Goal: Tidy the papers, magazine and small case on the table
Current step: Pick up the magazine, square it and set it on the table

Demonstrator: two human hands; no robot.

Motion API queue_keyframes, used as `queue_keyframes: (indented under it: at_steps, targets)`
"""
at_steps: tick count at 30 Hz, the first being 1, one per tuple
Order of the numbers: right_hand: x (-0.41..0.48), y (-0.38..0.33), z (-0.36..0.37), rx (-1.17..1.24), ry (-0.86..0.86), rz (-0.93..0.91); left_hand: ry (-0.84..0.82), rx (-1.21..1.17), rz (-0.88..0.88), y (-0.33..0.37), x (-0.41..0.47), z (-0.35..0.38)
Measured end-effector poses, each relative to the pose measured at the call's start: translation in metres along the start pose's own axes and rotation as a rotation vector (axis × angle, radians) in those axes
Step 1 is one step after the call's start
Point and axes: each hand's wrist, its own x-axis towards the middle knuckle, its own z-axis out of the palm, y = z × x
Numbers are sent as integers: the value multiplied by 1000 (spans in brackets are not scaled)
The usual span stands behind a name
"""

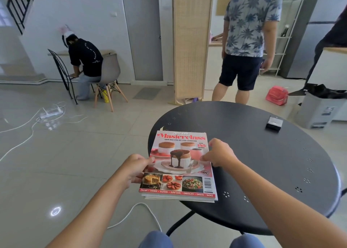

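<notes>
A "Masterclass" cookbook magazine (179, 165) lies on a thin stack of papers (180, 199) at the left edge of the round black table (262, 163), overhanging it. My left hand (134, 170) grips the stack's left edge, thumb on the cover. On the magazine's right edge my right hand (218, 154) pinches the cover between its fingers. A small dark case (273, 124) sits apart at the table's far right.
A person in a patterned shirt stands just beyond the table (246, 41). Another sits at a desk at far left (84, 63). A grey bin (319, 110) stands to the right. White cables (131, 214) run across the tiled floor. A rattan screen (191, 45) stands behind.
</notes>
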Motion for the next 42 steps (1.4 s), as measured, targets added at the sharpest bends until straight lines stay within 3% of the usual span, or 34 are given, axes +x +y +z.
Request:
queue_keyframes:
  at_steps: [8, 12, 14, 19, 26, 30, 34, 42]
  targets:
    - [2, -6, 7, -73, -4, -98, -107, -159, -50, 16, 17, 0]
    - [4, -6, 10, -6, -46, -104, -24, -128, 61, 21, 20, 6]
    - [9, -2, 9, 131, -80, -72, 25, -122, 173, 23, 16, 8]
    - [18, -1, -4, 734, -124, -23, 48, -235, 441, 32, 6, 3]
    - [18, -16, -51, 1172, -200, -418, 33, -318, 646, 62, -3, 7]
    - [12, -21, -74, 1139, -24, -549, 77, -318, 662, 80, 1, 20]
    - [9, -8, -79, 1066, 111, -561, 67, -280, 644, 98, 6, 38]
    - [14, 17, -69, 1066, 146, -487, 10, -289, 556, 98, 19, 60]
